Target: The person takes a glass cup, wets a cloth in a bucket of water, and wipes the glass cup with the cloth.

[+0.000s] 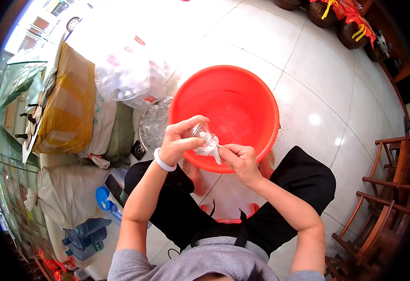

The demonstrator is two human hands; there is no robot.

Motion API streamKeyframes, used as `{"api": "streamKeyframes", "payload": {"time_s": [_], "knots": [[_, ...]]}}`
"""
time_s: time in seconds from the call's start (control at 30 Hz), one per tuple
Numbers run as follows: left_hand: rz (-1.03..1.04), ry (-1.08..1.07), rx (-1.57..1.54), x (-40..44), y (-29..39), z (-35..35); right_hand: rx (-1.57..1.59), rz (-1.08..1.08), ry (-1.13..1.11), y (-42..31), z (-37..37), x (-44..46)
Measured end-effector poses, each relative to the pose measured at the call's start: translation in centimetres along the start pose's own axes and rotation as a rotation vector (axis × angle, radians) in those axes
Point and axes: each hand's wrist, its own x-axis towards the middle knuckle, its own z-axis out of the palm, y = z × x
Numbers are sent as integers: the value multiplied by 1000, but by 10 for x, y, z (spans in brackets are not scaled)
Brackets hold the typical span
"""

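My left hand point(180, 144), with a white band at its wrist, is wrapped round a small clear glass point(198, 131) over the near left rim of a large red basin point(177, 105). A crumpled white cloth or tissue point(209, 147) lies against the glass mouth. The fingers of my right hand point(240, 161) pinch the end of this white piece, just right of the glass. Left of the basin, a round container point(141, 129) holds clear glassware.
Plastic bags point(130, 77), a taped cardboard box point(69, 100) and sacks point(69, 192) stand at the left. Water bottles point(85, 241) lie lower left. Wooden chairs point(378, 225) are at the right, dark jars point(320, 14) at the upper right. My knees flank the basin's near side.
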Motion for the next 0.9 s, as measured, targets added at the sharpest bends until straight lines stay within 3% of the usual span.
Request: {"api": "streamKeyframes", "payload": {"time_s": [0.03, 0.17, 0.23, 0.47, 0.57, 0.63, 0.73, 0.9], "knots": [[-7, -1, 2, 0, 0, 0, -179, -230, 53, 4, 1, 1], [11, -4, -19, 0, -1, 1, -369, -341, 31, -3, -6, 3], [2, 28, -20, 0, 2, 5, -13, -7, 40, -10, 1, -1], [-30, 65, 38, 0, 4, 3, 420, 385, 9, -14, 10, -4], [-4, 50, 6, 1, 2, 0, 267, 224, -29, -3, 3, 3], [42, 13, -79, 0, -2, 0, -313, -334, 18, 1, -3, 8], [30, 53, -100, 0, -8, 1, -600, -497, 55, -4, -12, 12], [26, 58, -116, -1, -13, 0, -617, -399, 107, -7, -9, 2]]}}
